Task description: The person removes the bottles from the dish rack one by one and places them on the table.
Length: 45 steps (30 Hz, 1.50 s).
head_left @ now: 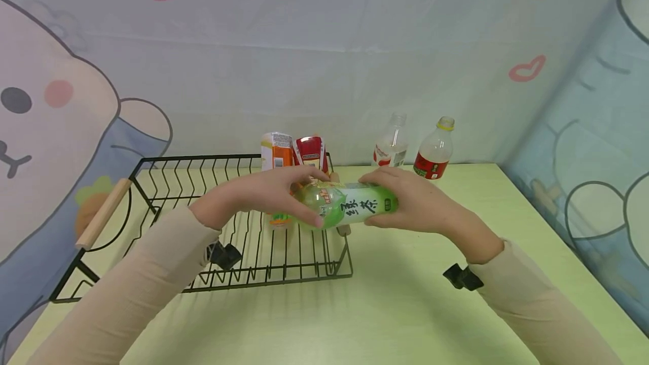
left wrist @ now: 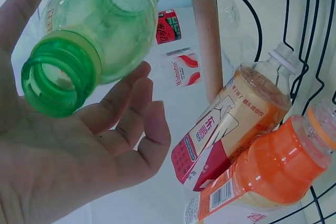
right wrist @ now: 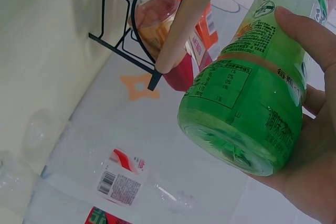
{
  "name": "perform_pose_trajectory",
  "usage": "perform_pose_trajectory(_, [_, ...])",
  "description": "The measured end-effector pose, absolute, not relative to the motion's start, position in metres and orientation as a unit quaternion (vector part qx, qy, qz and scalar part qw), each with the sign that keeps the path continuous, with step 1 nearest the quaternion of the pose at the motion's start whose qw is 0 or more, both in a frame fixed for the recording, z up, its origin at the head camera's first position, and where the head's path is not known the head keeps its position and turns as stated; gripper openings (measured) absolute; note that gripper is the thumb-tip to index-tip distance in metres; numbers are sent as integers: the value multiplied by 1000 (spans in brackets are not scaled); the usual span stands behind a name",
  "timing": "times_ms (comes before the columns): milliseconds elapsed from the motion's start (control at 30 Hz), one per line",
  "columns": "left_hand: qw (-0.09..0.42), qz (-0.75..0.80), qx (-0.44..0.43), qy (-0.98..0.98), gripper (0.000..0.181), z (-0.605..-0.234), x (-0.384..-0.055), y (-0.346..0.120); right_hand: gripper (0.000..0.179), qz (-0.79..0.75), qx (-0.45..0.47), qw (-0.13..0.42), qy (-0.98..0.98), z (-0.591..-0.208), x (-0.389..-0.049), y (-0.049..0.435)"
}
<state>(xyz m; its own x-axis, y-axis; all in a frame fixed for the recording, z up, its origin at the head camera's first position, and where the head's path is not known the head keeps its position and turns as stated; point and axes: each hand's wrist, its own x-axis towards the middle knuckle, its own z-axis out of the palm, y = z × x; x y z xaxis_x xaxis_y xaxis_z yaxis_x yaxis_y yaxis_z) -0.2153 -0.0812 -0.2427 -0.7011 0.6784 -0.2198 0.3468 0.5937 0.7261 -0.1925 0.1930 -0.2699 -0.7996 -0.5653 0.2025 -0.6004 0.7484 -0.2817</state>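
Observation:
A green tea bottle (head_left: pixel 350 204), capless with a green neck in the left wrist view, is held level above the right end of the black wire rack (head_left: pixel 238 283). My right hand (head_left: pixel 416 201) grips its base end, thumb and fingers on either side. Around the neck and shoulder curl the fingers of my left hand (head_left: pixel 269 190), with its thumb along the near side. Beneath the left hand, an orange bottle (left wrist: pixel 273 166) and a red-and-cream labelled bottle (left wrist: pixel 231 124) lean in the rack, mouths toward the wires.
Behind the right hand stand two clear bottles: one with a red-and-white label (head_left: pixel 392 148), another with a red label and yellow neck ring (head_left: pixel 435 151). The rack has a wooden handle (head_left: pixel 103 213) on its left. A printed cloth (head_left: pixel 314 83) hangs behind the pale green table (head_left: pixel 405 308).

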Motion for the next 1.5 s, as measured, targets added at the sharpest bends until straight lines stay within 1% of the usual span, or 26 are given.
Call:
perform_pose_trajectory(267, [223, 356, 302, 856, 78, -242, -219, -89, 59, 199, 288, 54, -935, -270, -191, 207])
perform_pose_trajectory(400, [213, 356, 290, 862, 79, -241, -221, -96, 62, 220, 279, 61, -933, -269, -191, 216])
perform_pose_trajectory(667, [190, 394, 249, 864, 76, -246, -230, -108, 61, 250, 277, 108, -921, -269, -191, 235])
perform_pose_trajectory(933, [144, 418, 194, 876, 76, -252, -238, -117, 59, 275, 254, 170, -912, -269, -190, 253])
perform_pose_trajectory(1033, [131, 426, 173, 879, 78, -253, -240, -118, 60, 293, 232, 177, -911, -269, -188, 257])
perform_pose_trajectory(1200, [116, 448, 144, 875, 83, -258, -244, -121, 63, 327, 182, 170, -911, -269, -186, 265])
perform_pose_trajectory(1367, [104, 457, 128, 874, 85, -263, -248, -124, 63, 339, 158, 195, -907, -275, -188, 274])
perform_pose_trajectory(1500, [96, 453, 113, 879, 88, -268, -251, -126, 64, 354, 138, 198, -904, -277, -187, 278])
